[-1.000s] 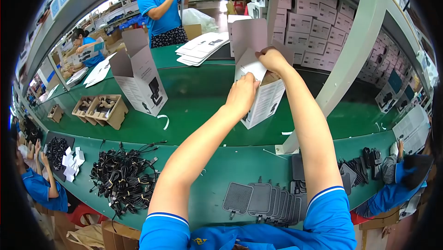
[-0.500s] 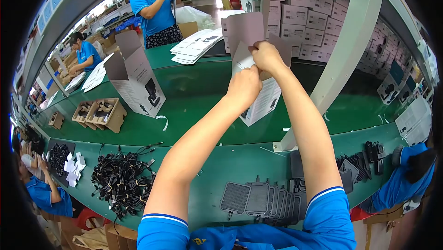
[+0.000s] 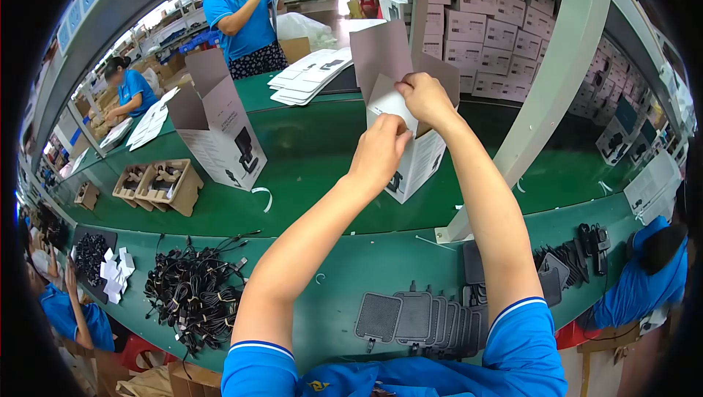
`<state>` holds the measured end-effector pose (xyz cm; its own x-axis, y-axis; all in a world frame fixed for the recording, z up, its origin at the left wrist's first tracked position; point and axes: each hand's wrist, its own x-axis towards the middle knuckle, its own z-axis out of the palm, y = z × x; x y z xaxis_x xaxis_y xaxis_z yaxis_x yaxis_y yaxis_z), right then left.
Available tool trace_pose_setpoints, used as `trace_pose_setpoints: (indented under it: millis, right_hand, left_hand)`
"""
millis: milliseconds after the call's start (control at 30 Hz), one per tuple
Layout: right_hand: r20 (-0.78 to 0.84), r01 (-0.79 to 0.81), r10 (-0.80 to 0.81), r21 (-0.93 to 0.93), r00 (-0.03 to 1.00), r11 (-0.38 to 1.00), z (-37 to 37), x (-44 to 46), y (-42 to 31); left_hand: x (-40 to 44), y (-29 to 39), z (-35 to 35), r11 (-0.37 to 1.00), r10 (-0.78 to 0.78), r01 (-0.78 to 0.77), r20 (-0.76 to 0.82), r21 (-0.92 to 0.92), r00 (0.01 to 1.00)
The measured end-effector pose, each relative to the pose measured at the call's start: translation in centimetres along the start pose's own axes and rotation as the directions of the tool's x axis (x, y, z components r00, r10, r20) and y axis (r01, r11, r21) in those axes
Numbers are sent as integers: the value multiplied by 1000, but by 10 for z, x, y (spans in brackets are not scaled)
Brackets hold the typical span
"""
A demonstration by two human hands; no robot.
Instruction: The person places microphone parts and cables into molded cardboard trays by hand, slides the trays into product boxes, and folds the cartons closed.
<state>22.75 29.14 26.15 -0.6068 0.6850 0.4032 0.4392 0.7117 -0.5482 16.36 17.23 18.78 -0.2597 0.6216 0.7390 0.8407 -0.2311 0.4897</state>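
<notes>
An open white box (image 3: 421,166) stands upright on the green belt, its flaps raised. My left hand (image 3: 379,149) is at the near left top edge of this box, fingers pressed together on a white flap or sheet. Just to the right and higher, my right hand (image 3: 427,98) has its thumb and fingers closed at the box's opening; what they pinch is hidden. A second open box (image 3: 233,149) stands on the belt to the left, with a brown pulp tray (image 3: 180,195) of dark parts beside it.
Black cables (image 3: 192,291) lie in a heap at the left of the near table. Grey flat parts (image 3: 414,316) lie overlapped in front of me. A metal post (image 3: 545,97) rises right of my right forearm. Co-workers are at the back left and both sides.
The view has shifted slightly. My left hand has moved a little left and apart from my right hand, its fingers still closed. My right hand stays at the box opening.
</notes>
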Motion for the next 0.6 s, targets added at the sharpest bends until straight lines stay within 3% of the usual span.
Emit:
trace_pose_setpoints:
  millis: [367,600]
  right_hand:
    - [-1,-71,71,39,997,997,-2,1,1]
    - [-5,-98,98,39,995,994,-12,-3,8]
  left_hand:
    - [10,12,11,957,-18,2,53,289,998]
    - [20,45,25,848,-36,-64,178,525,983]
